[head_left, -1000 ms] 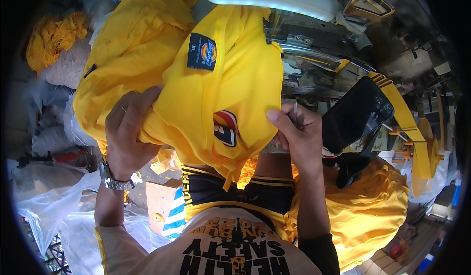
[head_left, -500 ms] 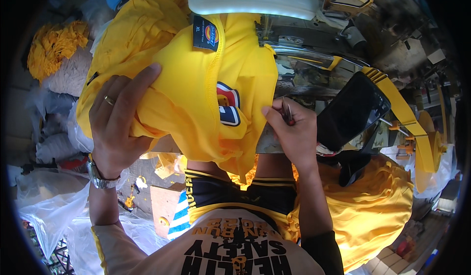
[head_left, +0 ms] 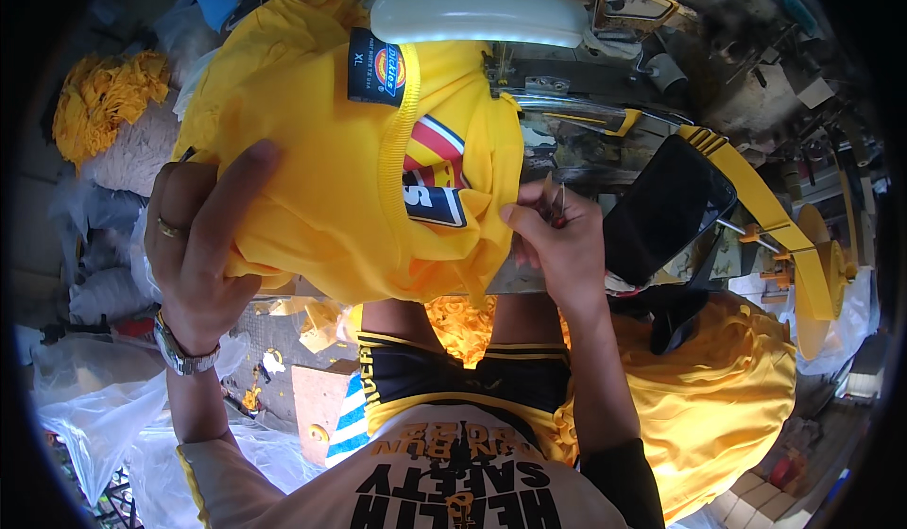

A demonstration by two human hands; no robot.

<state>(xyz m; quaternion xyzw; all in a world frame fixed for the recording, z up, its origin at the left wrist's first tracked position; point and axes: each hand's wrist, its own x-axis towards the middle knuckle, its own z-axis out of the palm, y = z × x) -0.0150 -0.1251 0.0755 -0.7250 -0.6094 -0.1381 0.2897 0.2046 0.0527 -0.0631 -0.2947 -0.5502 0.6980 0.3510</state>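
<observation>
— What have your hands got?
— My left hand [head_left: 194,246] spreads flat, gripping the yellow shirt [head_left: 321,179] by the sewing machine [head_left: 529,47]. My right hand [head_left: 557,241] pinches small snips [head_left: 553,198] closed-fisted at its hem.
— Tip?
— I'd hold the fabric taut and clip close to the seam.

yellow shirt [head_left: 331,179] raised, collar label turned up

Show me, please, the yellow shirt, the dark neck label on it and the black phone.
yellow shirt [head_left: 312,198], head view, plain cloth beside the left hand's fingers.
dark neck label [head_left: 376,66], head view, middle of the patch.
black phone [head_left: 666,210], head view, middle of its dark screen.
</observation>
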